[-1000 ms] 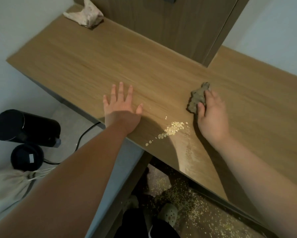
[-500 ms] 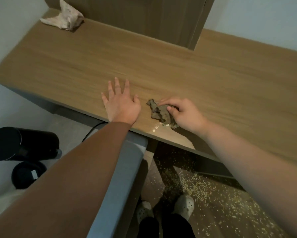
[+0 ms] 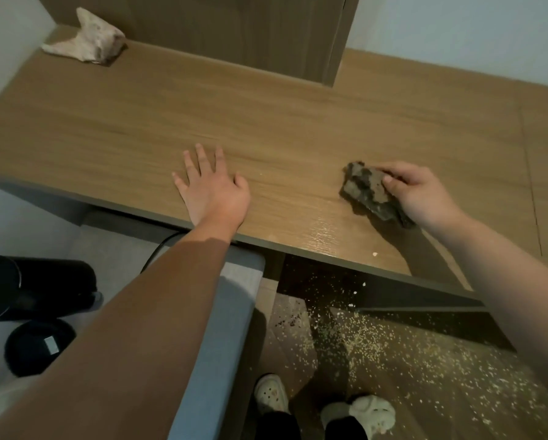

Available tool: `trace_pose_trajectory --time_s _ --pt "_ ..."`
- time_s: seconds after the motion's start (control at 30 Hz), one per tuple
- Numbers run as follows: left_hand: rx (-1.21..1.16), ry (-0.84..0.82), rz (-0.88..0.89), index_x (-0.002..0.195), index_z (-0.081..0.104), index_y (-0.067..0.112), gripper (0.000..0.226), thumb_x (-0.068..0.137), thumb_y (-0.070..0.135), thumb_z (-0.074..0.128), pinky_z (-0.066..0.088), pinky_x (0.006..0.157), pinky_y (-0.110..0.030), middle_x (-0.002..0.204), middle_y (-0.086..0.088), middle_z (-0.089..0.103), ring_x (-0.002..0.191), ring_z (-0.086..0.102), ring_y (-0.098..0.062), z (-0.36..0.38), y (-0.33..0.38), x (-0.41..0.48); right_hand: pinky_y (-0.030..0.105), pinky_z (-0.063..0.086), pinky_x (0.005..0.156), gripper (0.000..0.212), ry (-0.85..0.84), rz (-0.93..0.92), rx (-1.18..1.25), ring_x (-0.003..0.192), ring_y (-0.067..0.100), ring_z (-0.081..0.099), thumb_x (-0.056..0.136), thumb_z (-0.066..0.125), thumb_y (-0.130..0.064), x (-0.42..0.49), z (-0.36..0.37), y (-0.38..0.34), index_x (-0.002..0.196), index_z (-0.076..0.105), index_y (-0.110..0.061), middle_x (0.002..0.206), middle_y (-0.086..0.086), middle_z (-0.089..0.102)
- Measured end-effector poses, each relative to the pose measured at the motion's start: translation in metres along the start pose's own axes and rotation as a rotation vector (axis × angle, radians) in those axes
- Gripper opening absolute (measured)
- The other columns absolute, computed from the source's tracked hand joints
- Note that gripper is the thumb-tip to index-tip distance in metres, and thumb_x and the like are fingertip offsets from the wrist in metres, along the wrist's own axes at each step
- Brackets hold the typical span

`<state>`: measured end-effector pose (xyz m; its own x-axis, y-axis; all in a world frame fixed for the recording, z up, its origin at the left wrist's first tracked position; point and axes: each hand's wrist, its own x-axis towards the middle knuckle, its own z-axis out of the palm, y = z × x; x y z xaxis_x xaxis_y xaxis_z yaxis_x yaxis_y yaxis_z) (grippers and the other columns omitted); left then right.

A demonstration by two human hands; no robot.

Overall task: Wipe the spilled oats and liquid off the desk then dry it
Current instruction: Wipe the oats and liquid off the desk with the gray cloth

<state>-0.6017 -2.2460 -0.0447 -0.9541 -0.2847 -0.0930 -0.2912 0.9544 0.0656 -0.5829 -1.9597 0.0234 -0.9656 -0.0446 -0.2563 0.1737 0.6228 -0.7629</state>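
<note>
Desk (image 3: 298, 122) bears flat left hand (image 3: 212, 192); right hand (image 3: 422, 193) grips dark rag (image 3: 366, 190) lying diagonally, far-left to near-right.

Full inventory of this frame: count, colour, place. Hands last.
desk: 1, light brown wood, fills the upper frame
dark rag: 1, grey-brown, on the desk at right
light cloth: 1, cream, crumpled in the desk's far left corner
wet patch: 1, glossy, by the desk's front edge
oat flake: at least 1, pale, at the desk's front edge
floor oats: many, pale, scattered below the desk
black cylinder: 1, low left
black disc: 1, just below the cylinder
cable: 1, black, under the desk edge
grey pad: 1, beneath the left forearm
clogs: 2, off-white, bottom
left hand: flat on the desk, fingers spread
right hand: grips the dark rag
</note>
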Motion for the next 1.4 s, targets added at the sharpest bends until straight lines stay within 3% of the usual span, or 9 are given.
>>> trace_pose_trajectory --time_s 0.13,0.43,0.6,0.73,0.8,1.07,1.23,1.3,1.4 --pt "-0.010 0.011 -0.002 0.157 0.010 0.023 0.065 0.096 0.042 0.025 0.005 0.119 -0.057 0.164 -0.009 0.000 0.150 -0.002 -0.030 0.001 0.000 0.000 0.045 0.025 0.114 0.046 0.173 -0.039 -0.442 0.136 0.030 0.037 0.099 0.035 -0.030 0.023 0.023 0.022 0.142 0.049 -0.023 0.145 0.008 0.048" --pt "-0.023 0.006 0.000 0.156 0.013 0.023 0.065 0.096 0.044 0.025 0.007 0.119 -0.058 0.164 -0.009 0.001 0.150 -0.001 -0.031 0.000 0.000 0.000 0.039 0.035 0.098 0.048 -0.126 -0.602 -0.485 0.118 0.014 0.046 0.086 0.059 -0.025 -0.074 0.072 0.023 0.133 0.057 -0.014 0.129 -0.002 0.061" --pt "-0.018 -0.004 -0.006 0.156 0.013 0.023 0.065 0.096 0.043 0.026 0.006 0.119 -0.058 0.164 -0.009 0.001 0.150 -0.001 -0.031 0.000 0.000 0.000 0.032 0.032 0.103 0.044 0.220 -0.338 -0.245 0.118 0.012 0.043 0.094 0.058 -0.012 -0.029 0.018 0.008 0.138 0.052 -0.012 0.125 -0.004 0.055" --pt "-0.020 -0.002 -0.006 0.156 0.013 0.023 0.065 0.096 0.043 0.025 0.007 0.119 -0.058 0.164 -0.009 0.001 0.150 0.000 -0.031 -0.002 0.001 0.000 0.043 0.029 0.110 0.045 0.334 0.021 -0.398 0.133 0.035 0.039 0.101 0.046 -0.024 0.033 -0.004 0.040 0.145 0.046 -0.013 0.145 0.011 0.049" --pt "-0.020 -0.003 -0.007 0.156 0.013 0.023 0.065 0.096 0.043 0.025 0.007 0.119 -0.058 0.164 -0.009 0.001 0.150 0.000 -0.031 -0.002 0.000 0.000 0.046 0.027 0.109 0.047 0.367 0.030 -0.517 0.134 0.035 0.035 0.101 0.045 -0.028 0.029 0.014 0.045 0.145 0.045 -0.015 0.149 0.009 0.044" --pt "-0.022 0.010 0.011 0.156 0.011 0.022 0.065 0.097 0.042 0.026 0.007 0.119 -0.058 0.164 -0.010 0.002 0.150 0.001 -0.032 -0.002 0.000 -0.003 0.039 0.039 0.102 0.049 -0.063 -0.658 -0.488 0.119 0.020 0.043 0.088 0.059 -0.020 -0.073 0.089 0.022 0.135 0.053 -0.006 0.128 0.010 0.054" --pt "-0.035 0.017 0.016 0.156 0.010 0.022 0.064 0.097 0.040 0.026 0.005 0.119 -0.057 0.164 -0.008 0.001 0.150 -0.001 -0.030 0.000 0.000 -0.002 0.040 0.024 0.114 0.045 0.464 -0.071 -0.292 0.137 0.031 0.032 0.099 0.050 -0.016 0.014 0.031 0.020 0.143 0.045 -0.006 0.148 0.018 0.039" --pt "-0.058 0.024 0.017 0.156 0.011 0.023 0.063 0.096 0.036 0.027 0.005 0.119 -0.057 0.164 -0.007 0.001 0.150 -0.002 -0.029 0.000 -0.001 -0.003 0.048 0.024 0.114 0.049 0.480 0.156 -0.479 0.140 0.034 0.029 0.102 0.042 -0.030 0.053 0.023 0.020 0.147 0.038 -0.011 0.155 0.012 0.033" --pt "-0.092 0.041 0.022 0.156 0.013 0.024 0.065 0.094 0.030 0.031 0.004 0.120 -0.056 0.164 -0.006 0.002 0.151 -0.001 -0.028 -0.001 -0.002 -0.004 0.049 0.023 0.113 0.055 0.387 0.085 -0.611 0.143 0.032 0.027 0.100 0.042 -0.041 0.096 0.047 -0.001 0.148 0.036 -0.016 0.157 0.006 0.031"
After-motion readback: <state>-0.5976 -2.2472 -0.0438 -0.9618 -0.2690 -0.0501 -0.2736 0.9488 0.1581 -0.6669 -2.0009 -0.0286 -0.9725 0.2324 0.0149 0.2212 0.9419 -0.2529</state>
